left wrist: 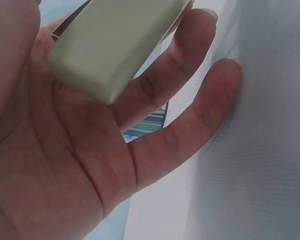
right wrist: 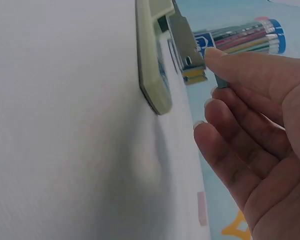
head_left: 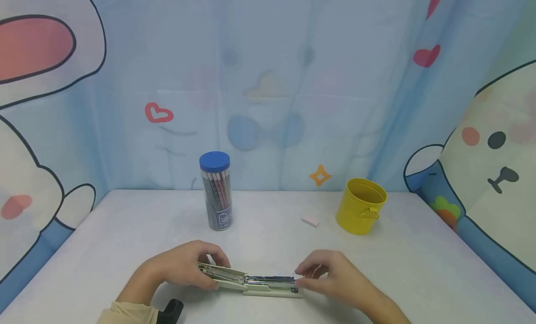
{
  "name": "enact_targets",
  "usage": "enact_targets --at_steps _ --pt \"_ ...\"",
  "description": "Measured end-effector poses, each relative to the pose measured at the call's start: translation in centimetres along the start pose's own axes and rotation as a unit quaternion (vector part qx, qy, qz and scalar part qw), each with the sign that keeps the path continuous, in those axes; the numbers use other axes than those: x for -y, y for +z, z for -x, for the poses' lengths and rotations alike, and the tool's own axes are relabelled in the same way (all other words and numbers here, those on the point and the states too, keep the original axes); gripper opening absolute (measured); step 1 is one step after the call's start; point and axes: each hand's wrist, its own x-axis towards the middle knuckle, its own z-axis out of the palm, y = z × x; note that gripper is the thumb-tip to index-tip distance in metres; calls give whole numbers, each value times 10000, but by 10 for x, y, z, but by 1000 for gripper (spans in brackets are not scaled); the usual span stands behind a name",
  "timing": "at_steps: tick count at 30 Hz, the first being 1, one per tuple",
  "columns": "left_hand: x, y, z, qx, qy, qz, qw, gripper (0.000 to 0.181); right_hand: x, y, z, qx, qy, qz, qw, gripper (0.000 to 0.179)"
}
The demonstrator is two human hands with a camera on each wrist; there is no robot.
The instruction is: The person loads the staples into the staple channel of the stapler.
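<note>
A pale green stapler (head_left: 272, 294) lies on the table with its top cover folded back to the left, baring the metal magazine (head_left: 270, 281). My left hand (head_left: 190, 268) grips the folded-back left end; the left wrist view shows that pale green stapler end (left wrist: 115, 45) between thumb and fingers. At the stapler's right end, my right hand (head_left: 326, 273) pinches a small grey strip of staples (right wrist: 220, 81) between thumb and index finger. In the right wrist view the strip is just beside the magazine's tip (right wrist: 190, 60); most of it is hidden by the fingers.
Behind the stapler stands a clear tub of pencils (head_left: 217, 198) with a blue lid. A yellow bucket (head_left: 356, 212) is at the back right, and a small pale pink block (head_left: 310, 221) lies left of it. A patterned curtain (head_left: 268, 82) hangs behind the white table (head_left: 418, 259).
</note>
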Motion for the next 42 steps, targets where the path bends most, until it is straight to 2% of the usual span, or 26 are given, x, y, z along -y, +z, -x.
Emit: enact_targets --at_steps 3,11,26,35,42 --pt "-1 0 0 -21 -10 -32 10000 35 0 4 0 1 -109 2 9999 12" --pt "-1 1 -1 -47 -56 -77 9999 35 2 7 -1 45 -66 112 9999 12" --pt "-1 1 0 -12 -34 19 10000 35 7 9 -3 50 163 256 9995 11" --pt "-2 2 -1 -26 -85 -19 10000 35 9 10 -2 44 59 336 9994 12" --pt "-4 1 -1 -6 -114 7 9999 35 7 8 -3 135 126 247 9995 23"
